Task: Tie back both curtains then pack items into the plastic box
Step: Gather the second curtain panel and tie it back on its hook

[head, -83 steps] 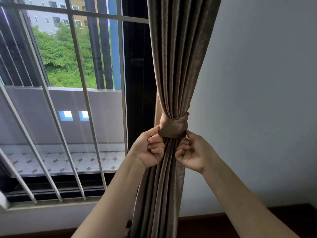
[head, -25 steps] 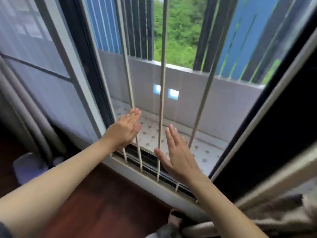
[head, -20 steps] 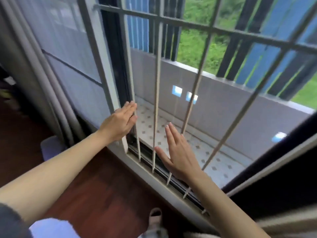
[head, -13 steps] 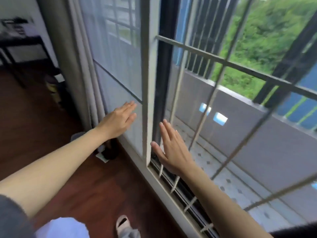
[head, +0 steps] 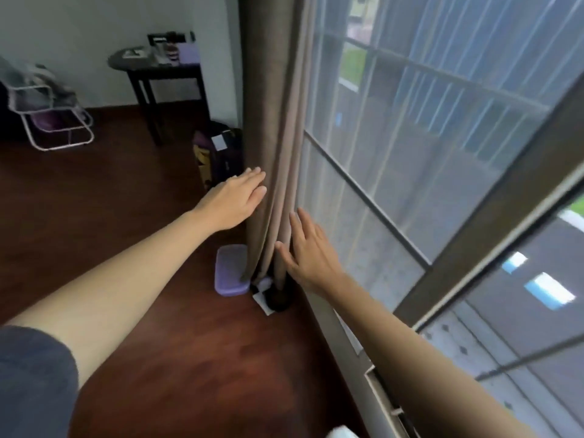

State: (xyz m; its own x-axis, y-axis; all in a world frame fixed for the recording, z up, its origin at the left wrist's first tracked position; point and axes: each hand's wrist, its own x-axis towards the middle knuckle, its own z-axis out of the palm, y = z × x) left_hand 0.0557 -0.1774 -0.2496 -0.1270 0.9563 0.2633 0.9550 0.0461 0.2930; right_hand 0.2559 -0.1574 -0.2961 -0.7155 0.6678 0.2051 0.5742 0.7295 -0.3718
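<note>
Curtain hangs loose between two flat, released hands.
Left hand at 9 o'clock of it, right hand at 4 o'clock, both grasping nothing.

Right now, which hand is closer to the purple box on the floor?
The right hand, just right of the curtain above the purple box; the left hand is higher up.

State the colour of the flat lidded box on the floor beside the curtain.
Lilac purple: the plastic box shows in the head view, at the foot of the brown curtain.
</note>
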